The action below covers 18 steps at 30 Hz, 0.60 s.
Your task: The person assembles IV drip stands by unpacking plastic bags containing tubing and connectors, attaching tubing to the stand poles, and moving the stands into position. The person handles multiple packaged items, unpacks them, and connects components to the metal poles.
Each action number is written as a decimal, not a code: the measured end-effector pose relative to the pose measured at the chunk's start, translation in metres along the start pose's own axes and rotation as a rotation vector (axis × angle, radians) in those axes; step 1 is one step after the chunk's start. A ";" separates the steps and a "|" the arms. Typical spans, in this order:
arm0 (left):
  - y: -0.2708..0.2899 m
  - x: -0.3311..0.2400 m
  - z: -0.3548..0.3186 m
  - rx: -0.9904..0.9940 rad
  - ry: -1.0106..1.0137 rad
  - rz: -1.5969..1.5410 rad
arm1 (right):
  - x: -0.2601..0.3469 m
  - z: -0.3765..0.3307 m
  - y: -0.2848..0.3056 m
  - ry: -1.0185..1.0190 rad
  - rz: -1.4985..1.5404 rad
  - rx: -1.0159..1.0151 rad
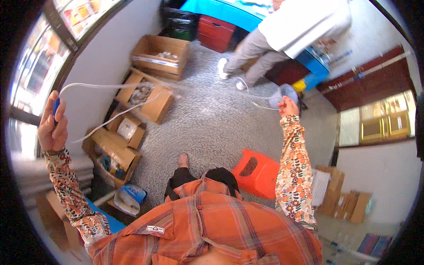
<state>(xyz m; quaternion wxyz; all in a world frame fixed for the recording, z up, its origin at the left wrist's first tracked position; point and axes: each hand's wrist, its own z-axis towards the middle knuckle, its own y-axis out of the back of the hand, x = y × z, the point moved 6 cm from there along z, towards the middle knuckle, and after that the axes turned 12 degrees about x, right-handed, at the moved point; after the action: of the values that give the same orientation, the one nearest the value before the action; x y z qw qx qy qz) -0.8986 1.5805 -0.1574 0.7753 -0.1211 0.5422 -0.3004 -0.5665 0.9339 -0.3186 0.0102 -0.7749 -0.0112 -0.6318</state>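
Note:
My left hand (53, 126), raised at the far left, is closed around a small blue object (56, 107) whose kind I cannot make out. A thin white cable (95, 85) runs from that hand toward the middle, where it blurs. A second pale strand (108, 121) hangs below it over the boxes. Out to the right, my right hand (288, 107) pinches thin white cable (266, 107), with a short end sticking out to its left. Whether both hands hold one continuous cable is lost in the blur.
Open cardboard boxes (161, 55) line the left wall. An orange-red plastic stool (256, 173) stands by my legs. Ahead, a person in a white top (304, 24) stands at a blue-covered table (223, 14). More cardboard (355, 205) leans at the right.

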 end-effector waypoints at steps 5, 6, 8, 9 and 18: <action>0.057 0.050 0.099 0.095 0.067 -0.099 | 0.003 -0.024 0.077 0.020 0.097 -0.217; 0.065 0.063 0.117 0.089 0.103 -0.125 | 0.003 -0.024 0.086 0.021 0.120 -0.258; 0.066 0.095 0.149 0.075 0.186 -0.168 | -0.005 -0.028 0.109 0.025 0.162 -0.324; 0.063 0.120 0.171 0.117 0.236 -0.161 | -0.004 -0.043 0.134 0.013 0.160 -0.377; -0.016 0.271 0.285 0.322 0.795 -0.190 | -0.067 -0.053 0.168 -0.006 0.300 -0.558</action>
<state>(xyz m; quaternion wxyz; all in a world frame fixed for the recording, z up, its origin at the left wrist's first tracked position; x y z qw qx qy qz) -0.5805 1.3666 -0.2483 0.4845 0.0772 0.7310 -0.4743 -0.6268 0.7637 -0.3742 -0.1099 -0.7426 0.2772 -0.5997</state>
